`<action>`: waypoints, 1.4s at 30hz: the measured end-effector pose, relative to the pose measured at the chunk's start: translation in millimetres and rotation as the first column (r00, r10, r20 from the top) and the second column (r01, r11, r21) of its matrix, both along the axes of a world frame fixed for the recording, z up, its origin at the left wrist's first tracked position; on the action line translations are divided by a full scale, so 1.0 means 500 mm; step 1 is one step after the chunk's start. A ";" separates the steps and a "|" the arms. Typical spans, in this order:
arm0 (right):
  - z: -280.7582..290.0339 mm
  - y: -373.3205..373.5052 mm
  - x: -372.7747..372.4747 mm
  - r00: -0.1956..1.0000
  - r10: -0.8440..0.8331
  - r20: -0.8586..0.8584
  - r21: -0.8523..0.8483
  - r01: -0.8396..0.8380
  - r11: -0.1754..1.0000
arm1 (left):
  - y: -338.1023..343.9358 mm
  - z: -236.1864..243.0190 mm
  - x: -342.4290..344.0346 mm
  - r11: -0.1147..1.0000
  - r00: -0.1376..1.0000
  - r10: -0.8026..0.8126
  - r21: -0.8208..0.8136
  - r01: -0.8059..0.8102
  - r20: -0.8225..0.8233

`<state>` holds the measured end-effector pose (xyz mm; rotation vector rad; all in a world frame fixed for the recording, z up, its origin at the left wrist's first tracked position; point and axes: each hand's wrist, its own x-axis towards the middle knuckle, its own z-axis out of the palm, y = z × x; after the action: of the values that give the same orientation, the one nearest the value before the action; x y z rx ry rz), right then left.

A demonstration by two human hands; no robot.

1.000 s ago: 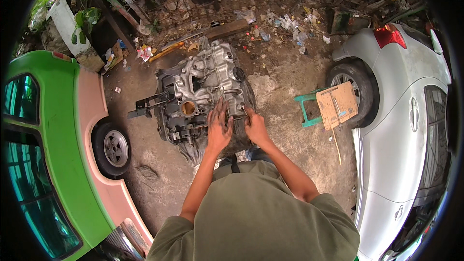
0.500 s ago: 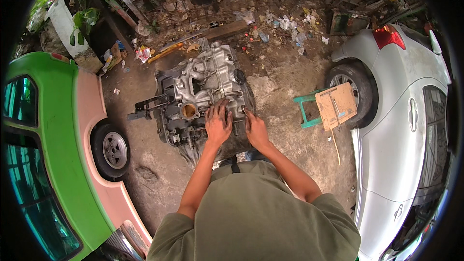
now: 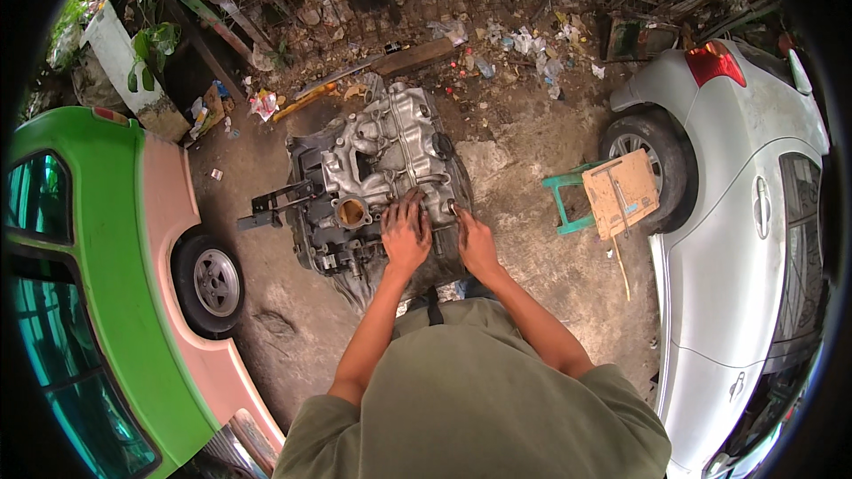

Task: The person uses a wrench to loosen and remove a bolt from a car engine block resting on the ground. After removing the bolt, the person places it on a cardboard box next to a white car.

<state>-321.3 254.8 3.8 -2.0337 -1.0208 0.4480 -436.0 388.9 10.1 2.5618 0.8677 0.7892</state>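
A greasy car engine [image 3: 404, 146] with a silver metal cover and intake rests on the ground in front of me. My left hand [image 3: 406, 235] lies on the near end of its cover, fingers stretched and slightly apart, darkened with grime; it holds nothing. Beside it, my right hand [image 3: 477, 244] reaches to the cover's near right corner. Its thumb and forefinger close at a small round metal fitting there; what they pinch is too small to name. Left of my left hand is the intake's round opening [image 3: 351, 212], brownish inside.
A green and pink vehicle [image 3: 106, 239] stands at the left, a silver car [image 3: 710, 239] at the right. By its wheel is a green stool [image 3: 559, 204] with a wooden board [image 3: 621, 192] on it. Litter [image 3: 532, 49] and a wooden beam [image 3: 413, 57] lie beyond the engine.
The view has shifted slightly. My right fingertips have bent inward at the fitting on the cover's corner. My left hand stays on the engine.
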 end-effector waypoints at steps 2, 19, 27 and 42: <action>0.000 0.000 -0.001 0.999 0.010 0.039 -0.025 -0.009 1.000 | 0.002 0.000 0.000 1.000 1.000 -0.013 0.019 0.013 0.024; 0.079 0.020 0.043 0.954 -0.041 -0.296 -0.234 -0.031 0.972 | 0.001 0.005 -0.005 0.998 1.000 -0.008 -0.067 0.007 -0.008; 0.041 0.003 0.027 0.965 -0.081 -0.249 -0.089 0.061 0.994 | 0.004 0.004 -0.006 0.996 1.000 -0.018 -0.085 0.019 0.015; 0.018 -0.012 0.096 0.967 0.145 -0.212 0.024 -0.143 0.989 | 0.003 0.008 -0.006 0.997 0.999 -0.020 -0.077 0.022 0.034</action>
<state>-273.1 248.9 12.6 -1.8637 -1.0383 0.7208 -438.9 390.1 13.9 2.4797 0.8429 0.7745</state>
